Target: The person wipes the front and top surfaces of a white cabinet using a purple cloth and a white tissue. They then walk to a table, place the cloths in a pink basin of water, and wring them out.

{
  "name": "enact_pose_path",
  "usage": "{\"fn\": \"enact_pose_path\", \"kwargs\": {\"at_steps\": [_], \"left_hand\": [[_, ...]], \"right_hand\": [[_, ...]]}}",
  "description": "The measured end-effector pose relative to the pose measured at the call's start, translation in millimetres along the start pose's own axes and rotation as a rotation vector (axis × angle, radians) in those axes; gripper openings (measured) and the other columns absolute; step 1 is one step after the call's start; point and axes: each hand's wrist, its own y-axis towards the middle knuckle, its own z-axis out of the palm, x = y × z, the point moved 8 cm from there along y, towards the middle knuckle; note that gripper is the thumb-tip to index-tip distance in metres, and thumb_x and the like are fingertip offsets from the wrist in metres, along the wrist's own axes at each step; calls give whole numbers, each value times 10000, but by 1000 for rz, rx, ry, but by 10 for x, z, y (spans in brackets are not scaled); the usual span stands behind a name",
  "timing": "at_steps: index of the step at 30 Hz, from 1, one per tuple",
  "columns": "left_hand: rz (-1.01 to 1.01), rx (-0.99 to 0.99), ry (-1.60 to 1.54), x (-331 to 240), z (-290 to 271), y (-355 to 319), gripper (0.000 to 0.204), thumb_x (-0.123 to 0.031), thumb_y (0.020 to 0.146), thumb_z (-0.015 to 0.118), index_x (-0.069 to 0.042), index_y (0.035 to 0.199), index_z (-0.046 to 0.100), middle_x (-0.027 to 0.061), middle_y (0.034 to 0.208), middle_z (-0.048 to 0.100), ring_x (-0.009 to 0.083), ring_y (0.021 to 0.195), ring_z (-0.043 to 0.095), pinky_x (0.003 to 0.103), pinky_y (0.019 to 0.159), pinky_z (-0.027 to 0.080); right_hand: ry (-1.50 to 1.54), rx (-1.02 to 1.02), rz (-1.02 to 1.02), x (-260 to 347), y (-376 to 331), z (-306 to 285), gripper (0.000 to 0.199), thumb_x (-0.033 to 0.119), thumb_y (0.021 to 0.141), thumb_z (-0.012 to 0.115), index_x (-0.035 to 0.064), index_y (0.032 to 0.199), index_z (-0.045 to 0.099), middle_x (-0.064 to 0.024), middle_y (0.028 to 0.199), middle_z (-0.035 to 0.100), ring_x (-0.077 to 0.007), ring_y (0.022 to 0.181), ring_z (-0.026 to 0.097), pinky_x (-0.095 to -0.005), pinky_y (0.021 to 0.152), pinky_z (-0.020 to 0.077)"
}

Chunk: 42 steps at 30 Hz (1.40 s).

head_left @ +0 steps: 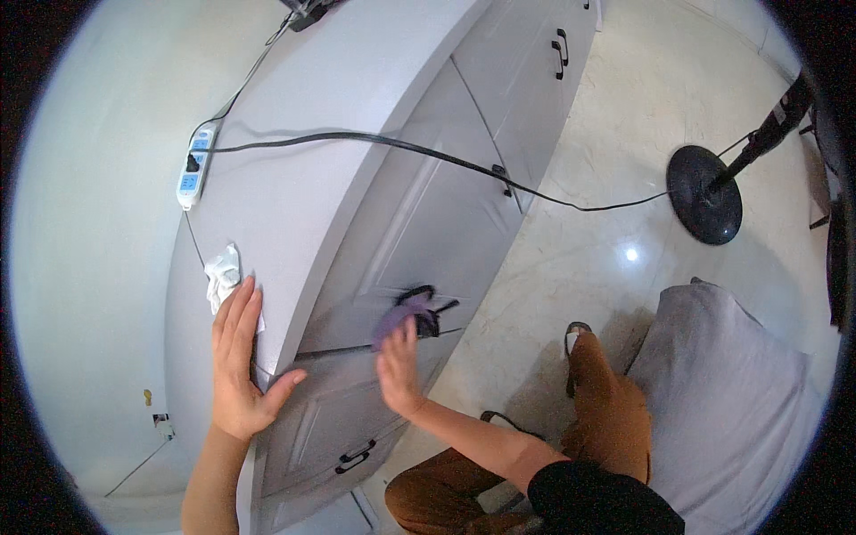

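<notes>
My left hand [237,379] lies on the corner of the light grey cabinet top [294,209], fingers stretched out and thumb spread over the front edge. By its fingertips is a crumpled white tissue [223,275]. Lower down, my right hand [399,370] has a purple cloth [401,319] pressed to the cabinet front [446,223], beside a black door handle [448,307]. Cloth and fingers are slightly blurred, and the cloth partly covers the hardware there.
A power strip [194,169] sits against the wall. From it a black cable [428,153] crosses the cabinet to a round black stand base [704,194] on the floor. Grey fabric [722,383] drapes something at the right. More black handles [357,456] line the doors.
</notes>
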Motion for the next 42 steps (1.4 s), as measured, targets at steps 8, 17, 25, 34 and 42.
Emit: {"fn": "enact_pose_path", "kwargs": {"at_steps": [8,17,25,34,42], "left_hand": [[-11,-1,0,37,60,-40,884,-362,603,758,-34,1330,377,172,1387,349,359,1266,323,459,1055,236],[33,12,-33,-13,-10,-33,863,-272,600,779,-45,1330,378,169,1387,349,353,1268,328,446,1050,255],[61,-125,-21,69,-204,-212,820,-338,636,748,-31,1311,396,180,1395,323,379,1259,329,436,1040,264],[142,-268,-122,47,-322,-315,673,-340,793,579,-20,1334,339,169,1399,313,351,1265,325,456,1036,260],[18,-425,-106,279,-707,-908,457,-79,767,556,-58,1219,496,172,1332,406,336,1187,424,439,956,369]], "right_hand": [[611,-377,816,-2733,-658,29,598,391,955,324,-13,1380,208,-128,1441,222,-260,1322,197,-350,1086,131],[813,-426,989,-2549,-607,88,638,432,930,378,23,1395,226,-84,1433,276,-231,1281,293,-365,1062,204],[226,158,132,886,59,40,509,289,955,338,1,1367,254,-148,1479,107,-365,1356,45,-428,1084,68],[-425,614,-753,856,-35,-150,413,13,737,578,80,1141,526,-129,1127,455,-335,1042,408,-487,858,322],[-423,605,-631,1635,105,-94,494,-86,688,573,23,1151,444,-213,1158,367,-397,1027,391,-480,876,326]]}}
